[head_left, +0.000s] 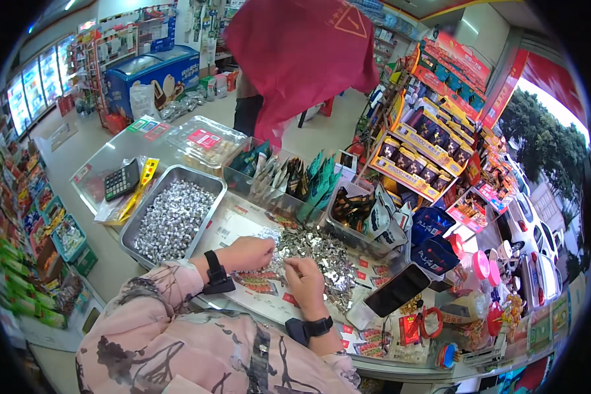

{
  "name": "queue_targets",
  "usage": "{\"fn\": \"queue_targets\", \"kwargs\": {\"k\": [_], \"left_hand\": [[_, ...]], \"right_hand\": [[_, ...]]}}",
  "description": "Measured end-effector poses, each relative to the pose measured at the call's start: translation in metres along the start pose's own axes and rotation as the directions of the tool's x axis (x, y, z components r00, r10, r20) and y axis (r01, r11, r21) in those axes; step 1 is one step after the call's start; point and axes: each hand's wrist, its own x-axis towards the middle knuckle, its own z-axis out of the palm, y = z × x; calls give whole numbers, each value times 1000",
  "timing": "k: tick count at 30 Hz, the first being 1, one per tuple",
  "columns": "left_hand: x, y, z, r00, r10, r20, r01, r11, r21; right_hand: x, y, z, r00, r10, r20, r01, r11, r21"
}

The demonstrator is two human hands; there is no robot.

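Right hand (305, 281) is pinching one silver-wrapped candy between fingertips, at the near edge of the loose candy pile (322, 253) on the counter. Left hand (246, 253) is resting curled, touching the pile; grip content unclear. Beyond-left: metal tray (138, 226) is sitting full of candies; calculator (121, 179) behind.

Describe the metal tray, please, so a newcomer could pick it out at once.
Start at the shop counter and look just beyond the left hand. There lies a rectangular metal tray, heaped with small silver-wrapped pieces. Unlike the clear lidded box behind it, it is open and steel-grey.
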Motion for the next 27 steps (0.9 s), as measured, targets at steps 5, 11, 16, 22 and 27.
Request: {"fn": "queue_targets", "kwargs": {"k": [5, 11, 16, 22, 27], "left_hand": [[3, -2, -4, 993, -77, -85, 35, 909, -415], [2, -11, 2, 986, -120, -113, 35, 825, -564], [-3, -11, 4, 978, -201, -59, 77, 605, -792], [-5, -2, -2, 980, -186, 72, 150, 451, -880], [-7, 4, -1, 982, -155, 105, 163, 432, -887]], "right_hand": [[1, -6, -4, 1000, 10, 27, -10, 1000, -14], [-2, -2, -1, 999, -31, 8, 32, 999, -13], [-5, -2, 1, 1000, -22, 3, 22, 1000, -9], [0, -8, 0, 998, 48, 44, -49, 998, 28], [-2, -2, 2, 1000, -6, 31, 5, 1000, 12]]}}
